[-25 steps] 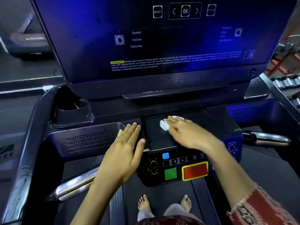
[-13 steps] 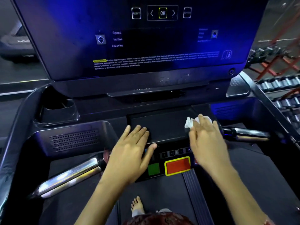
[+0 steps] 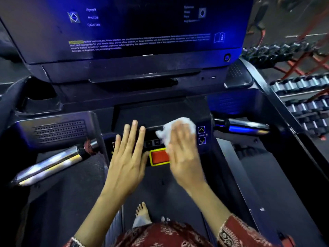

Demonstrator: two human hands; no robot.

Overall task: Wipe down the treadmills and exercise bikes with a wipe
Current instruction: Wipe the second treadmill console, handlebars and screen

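Wipe (image 3: 175,130), white and bunched, lies on the button panel (image 3: 153,142) of a treadmill, seen from above by the person standing on its belt (image 3: 160,191). The right hand (image 3: 185,157) lies over the wipe and presses it to the panel, just above a red stop button (image 3: 159,156) with a yellow frame. This hand is blurred, so I cannot tell whether it grasps the wipe or only pushes it with flat fingers. The left hand (image 3: 128,157) is released, with straight, slightly spread fingers, laid flat on the left part of the same panel, just beside the right hand and holding nothing.

By my judgement the task is at an early or middle step: the cleaning is on this one treadmill's controls. Nothing shows which surfaces are already clean. The large dark screen (image 3: 135,27) above, the chrome left handle (image 3: 53,163) and the right handle (image 3: 243,128) look like work still to come. No exercise bike is in view, so those remain too.

A cup holder (image 3: 39,100) is sunk into the console at the upper left. It is too dark to tell what, if anything, it holds. A dumbbell rack (image 3: 302,97) stands well apart at the right edge.
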